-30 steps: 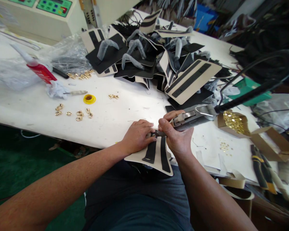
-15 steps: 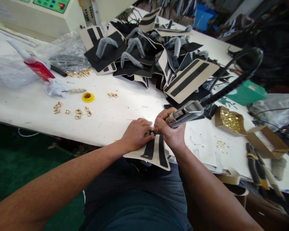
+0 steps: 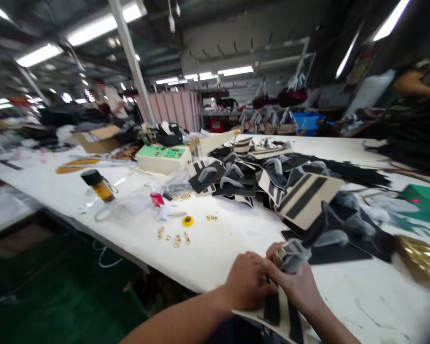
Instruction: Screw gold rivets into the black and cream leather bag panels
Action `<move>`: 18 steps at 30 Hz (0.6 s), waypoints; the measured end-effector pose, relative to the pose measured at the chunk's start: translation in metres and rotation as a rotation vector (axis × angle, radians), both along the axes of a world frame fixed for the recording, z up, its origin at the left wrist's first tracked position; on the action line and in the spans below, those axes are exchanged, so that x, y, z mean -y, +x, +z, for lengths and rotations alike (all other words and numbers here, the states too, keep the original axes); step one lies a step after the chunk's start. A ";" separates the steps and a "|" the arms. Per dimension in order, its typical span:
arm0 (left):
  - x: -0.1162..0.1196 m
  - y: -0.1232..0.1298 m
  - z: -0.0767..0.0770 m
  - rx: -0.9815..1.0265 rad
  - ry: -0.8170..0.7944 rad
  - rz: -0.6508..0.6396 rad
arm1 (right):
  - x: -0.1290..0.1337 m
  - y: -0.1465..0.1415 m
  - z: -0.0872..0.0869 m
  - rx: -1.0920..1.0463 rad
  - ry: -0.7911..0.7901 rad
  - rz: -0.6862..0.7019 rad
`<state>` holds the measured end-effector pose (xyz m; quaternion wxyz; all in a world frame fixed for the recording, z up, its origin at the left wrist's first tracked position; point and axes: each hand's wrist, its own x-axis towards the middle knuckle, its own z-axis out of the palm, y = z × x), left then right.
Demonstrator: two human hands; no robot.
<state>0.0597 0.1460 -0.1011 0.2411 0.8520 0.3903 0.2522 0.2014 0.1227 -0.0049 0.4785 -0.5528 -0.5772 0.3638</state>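
Observation:
At the table's near edge lies a beige panel with black strips (image 3: 280,313). My left hand (image 3: 249,279) presses on its far end, fingers bent and close together, gripping that edge. My right hand (image 3: 294,279) is closed round a silver hand tool (image 3: 293,254) with a dark cable, its tip hidden at the panel beside my left fingers. Small gold metal rings (image 3: 177,240) lie to the left, near a yellow round dish (image 3: 188,220). Beyond my hands is a pile of similar striped panels (image 3: 310,198) with wrapped handles.
A red-labelled bottle (image 3: 156,198), a jar with a black lid (image 3: 99,185) and a control box (image 3: 163,157) stand on the white table (image 3: 215,253). At right are a green box (image 3: 424,203) and a box of gold pieces (image 3: 421,258). People are in the background.
The view has tilted up and swung, showing the room, lamps and people. My hands and the panel now appear lower in view; both hands keep their hold.

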 end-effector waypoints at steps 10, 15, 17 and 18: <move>-0.007 0.007 -0.010 -0.045 0.016 -0.049 | -0.013 0.013 -0.034 0.107 -0.069 -0.134; -0.007 0.008 0.000 -0.040 -0.078 -0.006 | -0.009 0.009 -0.019 0.113 -0.127 -0.131; -0.006 0.009 0.007 -0.023 -0.112 -0.006 | -0.006 0.006 -0.006 0.114 -0.116 -0.089; -0.005 0.010 0.010 -0.023 -0.128 -0.014 | -0.004 0.006 0.001 0.094 -0.092 -0.075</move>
